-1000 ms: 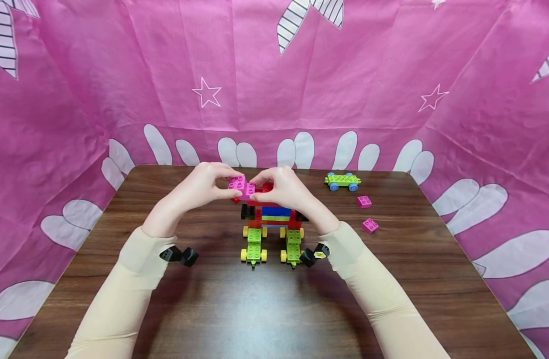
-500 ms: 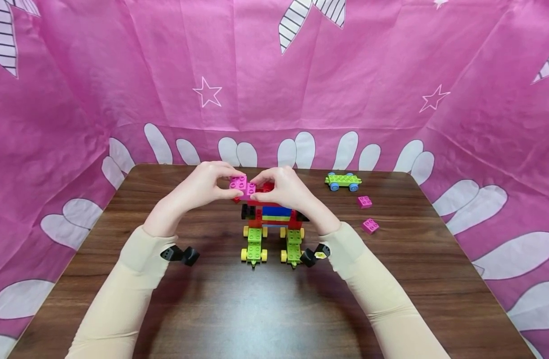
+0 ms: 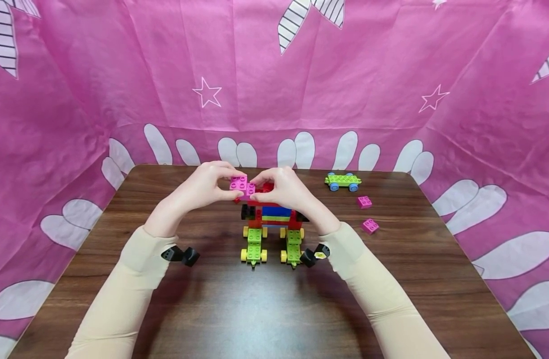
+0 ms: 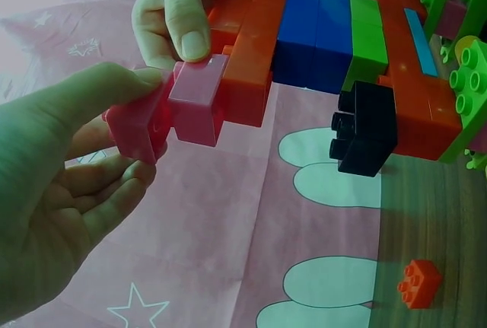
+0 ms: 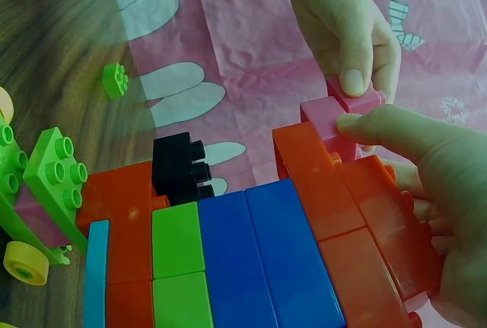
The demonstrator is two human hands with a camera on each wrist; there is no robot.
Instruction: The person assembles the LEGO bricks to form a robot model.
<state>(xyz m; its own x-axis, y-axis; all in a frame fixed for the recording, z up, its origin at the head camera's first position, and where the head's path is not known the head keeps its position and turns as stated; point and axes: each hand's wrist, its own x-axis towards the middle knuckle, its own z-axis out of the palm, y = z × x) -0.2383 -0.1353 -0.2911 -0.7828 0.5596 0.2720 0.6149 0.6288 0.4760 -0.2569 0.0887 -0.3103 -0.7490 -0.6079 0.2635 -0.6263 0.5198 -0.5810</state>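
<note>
Between both hands, a toy brick build (image 3: 276,213) stands on wheeled lime-green bases (image 3: 254,251), with red, blue and green bricks above. My left hand (image 3: 202,185) pinches a pink brick (image 4: 138,126) at the build's upper left end, thumb on one side and fingers on the other. Right beside it, a second pink brick (image 4: 199,101) adjoins the red top bricks (image 5: 364,229). My right hand (image 3: 283,187) grips this second brick, its thumb pressed on it and fingers curled behind the red bricks. Black studded bricks (image 4: 367,126) jut from the build's side.
Two loose pink bricks (image 3: 370,226) and a lime car base (image 3: 343,180) with blue wheels lie at the back right of the wooden table (image 3: 256,319). A loose red brick (image 4: 420,284) rests behind the build. Pink patterned cloth (image 3: 346,85) surrounds the table.
The pink brick in my left hand has shifted very slightly to the right and sits a little straighter. Both hands keep their grip and place.
</note>
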